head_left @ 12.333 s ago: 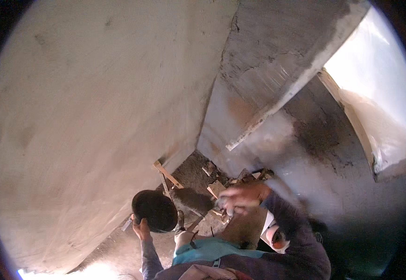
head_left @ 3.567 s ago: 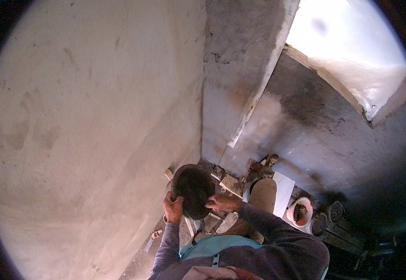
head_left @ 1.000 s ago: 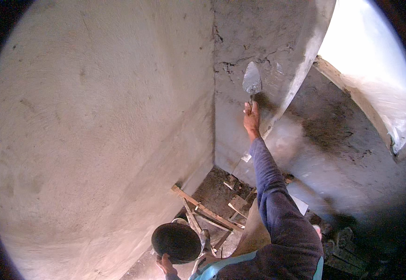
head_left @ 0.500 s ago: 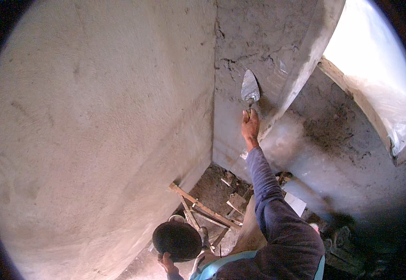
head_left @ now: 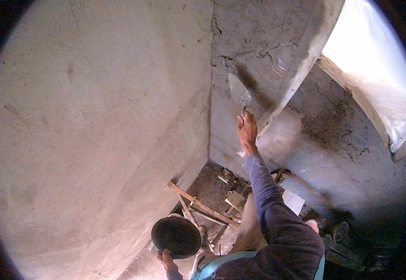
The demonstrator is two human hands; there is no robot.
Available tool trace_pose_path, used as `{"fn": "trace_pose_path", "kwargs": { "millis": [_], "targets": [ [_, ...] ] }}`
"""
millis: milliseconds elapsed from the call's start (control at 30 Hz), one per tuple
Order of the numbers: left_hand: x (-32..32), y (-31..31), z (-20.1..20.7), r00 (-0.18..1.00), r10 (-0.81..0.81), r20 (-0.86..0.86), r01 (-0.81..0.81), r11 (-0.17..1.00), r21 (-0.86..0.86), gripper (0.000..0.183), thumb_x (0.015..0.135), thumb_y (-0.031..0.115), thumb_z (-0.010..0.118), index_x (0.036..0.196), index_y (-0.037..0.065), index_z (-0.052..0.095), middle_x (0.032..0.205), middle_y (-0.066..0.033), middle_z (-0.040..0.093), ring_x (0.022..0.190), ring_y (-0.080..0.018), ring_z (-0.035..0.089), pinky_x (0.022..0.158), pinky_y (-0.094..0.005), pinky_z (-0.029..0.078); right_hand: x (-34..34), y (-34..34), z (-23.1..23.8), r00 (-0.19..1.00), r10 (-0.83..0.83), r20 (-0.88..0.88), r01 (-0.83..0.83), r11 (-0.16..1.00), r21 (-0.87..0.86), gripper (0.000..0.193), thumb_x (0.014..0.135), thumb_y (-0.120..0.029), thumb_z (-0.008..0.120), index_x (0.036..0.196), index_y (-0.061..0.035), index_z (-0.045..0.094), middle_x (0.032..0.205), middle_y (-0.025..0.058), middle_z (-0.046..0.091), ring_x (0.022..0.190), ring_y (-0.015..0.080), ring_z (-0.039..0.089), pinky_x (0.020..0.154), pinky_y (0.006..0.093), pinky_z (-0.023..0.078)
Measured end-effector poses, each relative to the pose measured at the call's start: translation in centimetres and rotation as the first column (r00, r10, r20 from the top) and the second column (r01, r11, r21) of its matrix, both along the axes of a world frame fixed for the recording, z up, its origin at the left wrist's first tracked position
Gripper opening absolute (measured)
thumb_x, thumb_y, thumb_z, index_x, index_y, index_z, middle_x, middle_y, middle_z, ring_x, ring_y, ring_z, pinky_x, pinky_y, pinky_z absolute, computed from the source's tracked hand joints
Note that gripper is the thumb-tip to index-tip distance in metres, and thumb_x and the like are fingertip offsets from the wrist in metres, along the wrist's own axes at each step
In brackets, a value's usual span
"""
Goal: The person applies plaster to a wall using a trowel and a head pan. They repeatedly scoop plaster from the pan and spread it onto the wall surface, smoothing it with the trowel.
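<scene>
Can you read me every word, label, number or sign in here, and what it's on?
None can be read: no lettering shows on the trowel, the black bowl, the pale wall or the wooden strip.
The things in the dark lower right are too dim to tell.

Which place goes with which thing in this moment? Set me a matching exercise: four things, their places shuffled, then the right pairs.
Things
1. bowl
2. white panel
3. trowel
4. wood strip

Places
A. in the right hand, by the grey wall
B. near the foot of the pale wall
C. in the left hand
D. just right of the right sleeve

Pairs: 1-C, 2-D, 3-A, 4-B
</scene>
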State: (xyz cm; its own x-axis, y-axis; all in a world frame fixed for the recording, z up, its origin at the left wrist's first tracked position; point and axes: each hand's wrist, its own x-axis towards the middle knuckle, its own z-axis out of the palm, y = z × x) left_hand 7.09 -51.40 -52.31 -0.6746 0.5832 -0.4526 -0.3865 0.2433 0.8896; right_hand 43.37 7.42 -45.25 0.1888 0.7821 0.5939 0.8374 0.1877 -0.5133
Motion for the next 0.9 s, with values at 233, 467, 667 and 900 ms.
{"fn": "trace_pose_path", "kwargs": {
  "millis": [233,467,667,900],
  "targets": [
    [0.0,0.0,0.4,0.998,0.062,-0.008,-0.062,0.987,-0.15,0.034,0.077,0.014,0.068,0.11,0.003,0.066,0.094,-0.0019,0.066,0.082,-0.0146,0.058,0.076,-0.0323,0.047,1.4,3.3,-1.4,0.834,0.057,-0.549,-0.053,0.998,0.023,0.04,0.106,-0.03,0.058,0.131,0.0015,0.057,0.124,0.0264,0.064,0.109,0.0411,0.065,0.092,0.0472,0.052],
    [-0.8,-2.6,-2.9,0.993,0.083,-0.082,-0.104,0.947,-0.304,0.019,0.085,0.017,0.067,0.101,0.008,0.064,0.084,0.0011,0.061,0.074,-0.012,0.057,0.067,-0.0287,0.048,-1.4,14.1,-3.1,0.934,0.148,-0.325,-0.127,0.988,0.083,0.05,0.106,-0.035,0.055,0.141,0.0008,0.053,0.134,0.0257,0.063,0.121,0.0445,0.06,0.105,0.0491,0.046],
    [-1.2,-5.3,-5.4,0.995,0.049,-0.083,-0.066,0.976,-0.209,0.02,0.085,0.022,0.067,0.095,0.006,0.063,0.08,-0.0026,0.064,0.061,-0.016,0.057,0.055,-0.0303,0.047,-5.7,16.9,-4.8,0.921,0.167,-0.352,-0.223,0.967,-0.126,0.054,0.104,-0.039,0.056,0.14,0.0018,0.055,0.138,0.0289,0.06,0.127,0.0465,0.056,0.107,0.0505,0.046],
    [-0.6,-6.4,-7.3,0.977,0.097,-0.188,-0.15,0.946,-0.287,0.021,0.084,0.02,0.069,0.098,0.005,0.065,0.078,-0.0027,0.065,0.06,-0.0171,0.059,0.053,-0.0331,0.049,-5.9,18.1,-10.4,0.984,0.118,-0.133,-0.122,0.992,-0.026,0.046,0.099,-0.033,0.064,0.131,-0.0002,0.059,0.128,0.0262,0.064,0.117,0.047,0.06,0.099,0.0524,0.049]
  ]
}}
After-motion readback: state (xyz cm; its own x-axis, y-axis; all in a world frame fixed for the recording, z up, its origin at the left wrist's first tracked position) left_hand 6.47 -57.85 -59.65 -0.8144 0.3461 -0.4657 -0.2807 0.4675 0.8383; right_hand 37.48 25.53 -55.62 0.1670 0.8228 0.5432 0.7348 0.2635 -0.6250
